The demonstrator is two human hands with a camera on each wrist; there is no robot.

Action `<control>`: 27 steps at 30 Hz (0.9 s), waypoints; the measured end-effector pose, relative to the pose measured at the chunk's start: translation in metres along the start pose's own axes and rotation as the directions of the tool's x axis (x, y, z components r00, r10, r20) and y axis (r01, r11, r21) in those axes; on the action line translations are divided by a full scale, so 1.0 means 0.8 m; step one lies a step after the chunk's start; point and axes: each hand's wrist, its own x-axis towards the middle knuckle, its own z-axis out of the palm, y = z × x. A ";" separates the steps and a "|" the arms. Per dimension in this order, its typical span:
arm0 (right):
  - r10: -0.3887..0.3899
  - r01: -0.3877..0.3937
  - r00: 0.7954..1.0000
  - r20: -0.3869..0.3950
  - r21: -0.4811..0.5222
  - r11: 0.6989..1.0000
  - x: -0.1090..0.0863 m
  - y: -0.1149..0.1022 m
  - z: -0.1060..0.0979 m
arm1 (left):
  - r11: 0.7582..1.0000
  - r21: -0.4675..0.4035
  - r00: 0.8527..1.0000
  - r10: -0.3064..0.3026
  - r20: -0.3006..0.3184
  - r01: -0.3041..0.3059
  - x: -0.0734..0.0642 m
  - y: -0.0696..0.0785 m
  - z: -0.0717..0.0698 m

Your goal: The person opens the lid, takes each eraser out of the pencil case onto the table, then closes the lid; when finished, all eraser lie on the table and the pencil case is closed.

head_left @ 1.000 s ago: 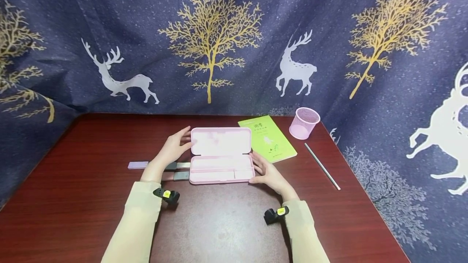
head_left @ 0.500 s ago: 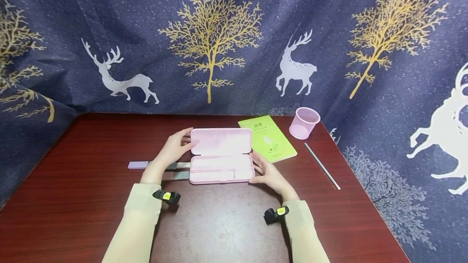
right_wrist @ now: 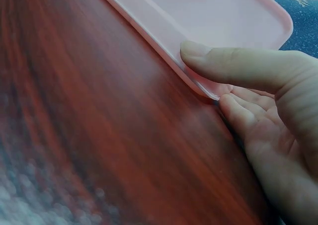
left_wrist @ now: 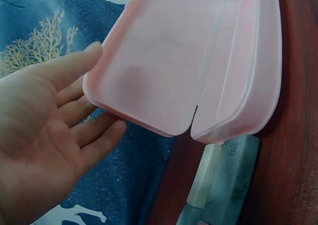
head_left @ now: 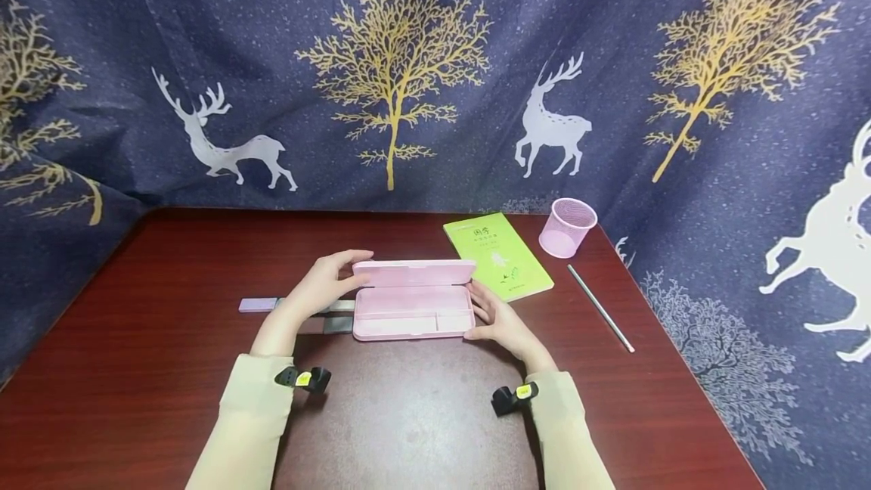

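A pink pencil case (head_left: pixel 395 324) lies on the table with its lid (head_left: pixel 415 274) partly raised, leaning forward over the compartments. At the lid's left end, my left hand (head_left: pixel 316 289) pinches the corner, its thumb on the inner face and the fingers behind, as the left wrist view also shows. My right hand (head_left: pixel 503 327) grips the base's right end; in the right wrist view its thumb (right_wrist: pixel 228 63) rests over the front rim. The tray inside is divided and holds no visible items. Pen-like sticks, grey-green (left_wrist: pixel 231 175) and cream (left_wrist: pixel 204 178), lie against the case's left side.
A lilac stick end (head_left: pixel 257 305) shows left of my left wrist. Behind the case on the right lies a green book (head_left: pixel 503 259). Beyond it stands a pink mesh pen cup (head_left: pixel 568 229), with a pencil (head_left: pixel 599 308) in front. A patterned cloth hangs behind the table.
My left hand has swung the lid forward and down from a more upright stance. The right hand stays at the base's right end.
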 end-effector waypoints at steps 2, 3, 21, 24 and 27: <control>0.003 -0.003 1.000 -0.003 0.003 1.000 0.000 -0.001 0.000 | 1.000 -0.012 1.000 0.003 0.030 -0.003 -0.004 0.003 0.000; 0.006 -0.006 1.000 -0.005 0.003 1.000 0.000 -0.001 0.000 | 1.000 -0.025 0.999 0.003 0.043 -0.002 -0.006 0.004 0.001; 0.010 -0.011 1.000 -0.021 -0.012 1.000 0.001 -0.002 0.000 | 1.000 -0.003 0.985 0.017 0.172 -0.017 -0.025 -0.023 0.016; 0.004 -0.005 1.000 -0.023 -0.013 1.000 0.000 -0.001 0.000 | 0.999 0.035 0.980 -0.014 0.199 0.007 -0.027 -0.026 0.018; -0.008 0.008 1.000 -0.022 0.001 1.000 -0.001 0.000 0.001 | 0.997 0.066 0.975 -0.051 0.214 0.038 -0.029 -0.028 0.020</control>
